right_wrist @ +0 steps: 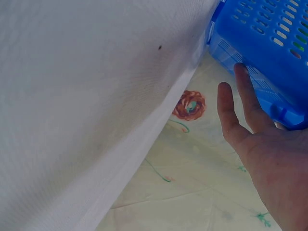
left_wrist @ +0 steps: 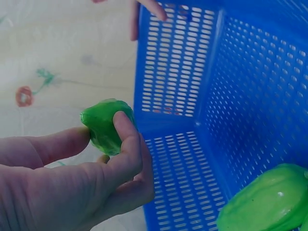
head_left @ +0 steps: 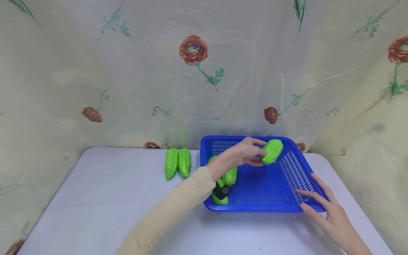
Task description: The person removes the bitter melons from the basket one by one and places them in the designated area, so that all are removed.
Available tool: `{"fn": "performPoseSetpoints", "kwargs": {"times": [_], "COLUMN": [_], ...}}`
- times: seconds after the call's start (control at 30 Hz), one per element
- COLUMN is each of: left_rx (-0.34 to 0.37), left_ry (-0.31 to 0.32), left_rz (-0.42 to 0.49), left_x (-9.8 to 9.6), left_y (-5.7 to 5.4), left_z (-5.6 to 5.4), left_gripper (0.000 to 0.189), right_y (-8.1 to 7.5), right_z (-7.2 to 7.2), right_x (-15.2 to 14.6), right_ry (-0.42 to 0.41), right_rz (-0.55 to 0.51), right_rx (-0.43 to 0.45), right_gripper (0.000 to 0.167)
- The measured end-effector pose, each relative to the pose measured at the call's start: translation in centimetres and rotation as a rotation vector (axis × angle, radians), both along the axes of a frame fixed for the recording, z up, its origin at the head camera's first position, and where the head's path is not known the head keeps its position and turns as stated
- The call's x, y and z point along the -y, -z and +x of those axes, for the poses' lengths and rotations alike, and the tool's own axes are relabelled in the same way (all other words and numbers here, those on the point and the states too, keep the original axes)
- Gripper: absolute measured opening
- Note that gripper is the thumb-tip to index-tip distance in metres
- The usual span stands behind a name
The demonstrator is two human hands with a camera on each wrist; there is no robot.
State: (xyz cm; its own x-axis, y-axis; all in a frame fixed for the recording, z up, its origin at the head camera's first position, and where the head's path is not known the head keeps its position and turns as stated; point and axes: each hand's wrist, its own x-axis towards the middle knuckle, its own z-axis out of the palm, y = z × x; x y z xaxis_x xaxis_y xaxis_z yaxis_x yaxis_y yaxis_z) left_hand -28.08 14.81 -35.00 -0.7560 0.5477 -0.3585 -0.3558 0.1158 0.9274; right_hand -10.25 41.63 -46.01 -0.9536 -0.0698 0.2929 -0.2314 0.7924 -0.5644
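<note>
My left hand (head_left: 250,152) pinches a bright green ridged gourd (head_left: 272,151) between thumb and fingers. It is held over the right half of a blue plastic basket (head_left: 255,208). In the left wrist view the thumb and fingertips press on opposite sides of this gourd (left_wrist: 107,127). Several similar green gourds (head_left: 230,176) lie along the basket's left side, partly hidden by the left wrist. At the front right corner my right hand (head_left: 334,216) holds the basket rim, its thumb at the front edge and a finger reaching inside. Two of its fingers (right_wrist: 250,96) extend along the basket's outside.
Two more green gourds (head_left: 177,163) lie side by side on the white-covered table (head_left: 105,198), left of the basket. A flower-printed curtain (head_left: 143,71) hangs behind the table and at both sides. A black wrist camera (head_left: 221,191) overlaps the gourds in the basket.
</note>
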Motion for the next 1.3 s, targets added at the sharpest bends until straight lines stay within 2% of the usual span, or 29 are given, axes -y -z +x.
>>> {"fn": "performPoseSetpoints", "kwargs": {"times": [0.2, 0.3, 0.43, 0.67, 0.87, 1.13, 1.3], "left_rx": [0.008, -0.011, -0.036, -0.058, -0.078, -0.138, -0.148], "left_ry": [0.023, 0.026, 0.028, 0.018, 0.003, -0.06, -0.132], "left_rz": [0.043, 0.054, 0.069, 0.064, 0.088, 0.084, 0.082], "left_x": [1.6, 2.7, 4.4, 7.3, 9.5, 13.2, 15.3], "left_y": [-0.9, -1.1, -0.9, -0.7, -0.6, -0.7, -0.3], "left_z": [0.8, 1.1, 1.1, 1.1, 1.1, 1.5, 1.4], "left_gripper": [0.054, 0.054, 0.054, 0.054, 0.056, 0.059, 0.059], "right_y": [0.2, 0.3, 0.5, 0.4, 0.5, 0.9, 1.1], "right_z": [-0.1, -0.1, -0.2, 0.0, -0.2, -0.5, -0.4], "right_x": [-0.1, -0.2, -0.1, 0.1, 0.0, 0.0, 0.0], "right_ry": [0.001, 0.0, -0.011, -0.005, -0.016, -0.021, -0.009], "right_rz": [0.007, 0.009, 0.012, 0.013, 0.033, 0.028, 0.007], "right_rx": [0.0, -0.025, -0.051, -0.017, -0.065, -0.055, -0.036], "right_gripper": [0.038, 0.038, 0.038, 0.039, 0.04, 0.04, 0.039]}}
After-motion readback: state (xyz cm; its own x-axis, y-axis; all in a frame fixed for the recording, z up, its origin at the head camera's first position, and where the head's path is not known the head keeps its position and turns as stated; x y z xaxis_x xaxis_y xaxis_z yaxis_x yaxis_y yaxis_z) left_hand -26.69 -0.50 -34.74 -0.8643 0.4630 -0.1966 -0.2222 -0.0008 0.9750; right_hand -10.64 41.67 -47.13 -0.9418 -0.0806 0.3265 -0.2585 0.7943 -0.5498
